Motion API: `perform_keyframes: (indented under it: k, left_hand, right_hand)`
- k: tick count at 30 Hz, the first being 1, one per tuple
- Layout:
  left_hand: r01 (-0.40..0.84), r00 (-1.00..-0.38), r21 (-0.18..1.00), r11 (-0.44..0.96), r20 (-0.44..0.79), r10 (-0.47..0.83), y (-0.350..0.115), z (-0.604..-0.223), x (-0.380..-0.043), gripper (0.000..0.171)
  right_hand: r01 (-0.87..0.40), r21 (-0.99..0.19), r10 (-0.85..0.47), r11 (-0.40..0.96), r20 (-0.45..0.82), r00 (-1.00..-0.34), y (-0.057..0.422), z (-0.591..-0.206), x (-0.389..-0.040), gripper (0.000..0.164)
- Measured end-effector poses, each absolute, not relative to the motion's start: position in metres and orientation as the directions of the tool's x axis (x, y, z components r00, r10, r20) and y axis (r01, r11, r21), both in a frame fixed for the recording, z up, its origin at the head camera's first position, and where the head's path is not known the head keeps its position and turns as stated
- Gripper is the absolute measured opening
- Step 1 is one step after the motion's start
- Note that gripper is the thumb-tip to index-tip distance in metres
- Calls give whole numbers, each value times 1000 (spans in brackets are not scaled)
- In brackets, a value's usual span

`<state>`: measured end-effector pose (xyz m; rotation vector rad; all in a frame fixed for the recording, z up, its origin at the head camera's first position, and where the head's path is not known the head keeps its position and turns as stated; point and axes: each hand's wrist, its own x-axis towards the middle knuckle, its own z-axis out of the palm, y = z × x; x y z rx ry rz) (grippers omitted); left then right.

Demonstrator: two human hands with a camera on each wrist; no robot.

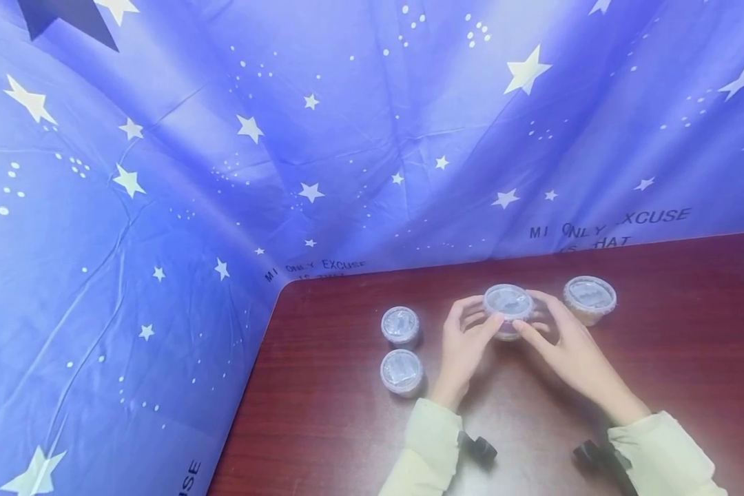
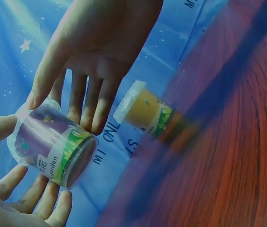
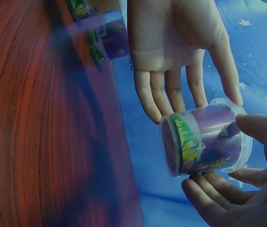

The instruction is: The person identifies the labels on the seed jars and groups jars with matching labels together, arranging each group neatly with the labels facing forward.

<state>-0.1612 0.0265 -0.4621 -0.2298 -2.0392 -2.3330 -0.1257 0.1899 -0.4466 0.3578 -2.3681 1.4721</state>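
Observation:
Between both hands is a small clear lidded tub (image 1: 508, 302) with purple contents and a green-and-white label. My left hand (image 1: 468, 337) grips its left side, thumb near the lid's front edge. On the other side, my right hand (image 1: 567, 348) grips it the same way. Both wrist views show the purple tub (image 2: 53, 142) upright, fingertips around its wall and its base seen against the curtain. Just right of the right hand stands a similar tub (image 1: 589, 296), with orange-yellow contents in the left wrist view. Two more lidded tubs, a rear one (image 1: 400, 326) and a front one (image 1: 401, 372), stand left of the left hand.
The dark red wood-grain table (image 1: 322, 413) carries all the tubs. A blue curtain with stars (image 1: 372, 138) hangs along its back and left edges. Black wrist devices (image 1: 480, 449) sit at the inner side of both pale sleeves.

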Motion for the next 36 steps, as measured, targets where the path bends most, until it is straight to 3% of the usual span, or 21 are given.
perform_keyframes:
  k: [10,25,36]
  left_hand:
    - [110,-990,979,-173,124,71,13,-450,-149,35]
    - [115,-986,987,-112,127,108,-5,-436,-136,32]
    - [84,-988,993,-87,95,124,-14,-429,-132,29]
  right_hand:
    - [-344,-821,-26,456,374,-927,180,-439,-117,48]
    - [-310,-825,-31,473,336,-941,179,-421,-104,37]
    - [-319,-837,-102,444,306,-946,181,-419,-105,41]
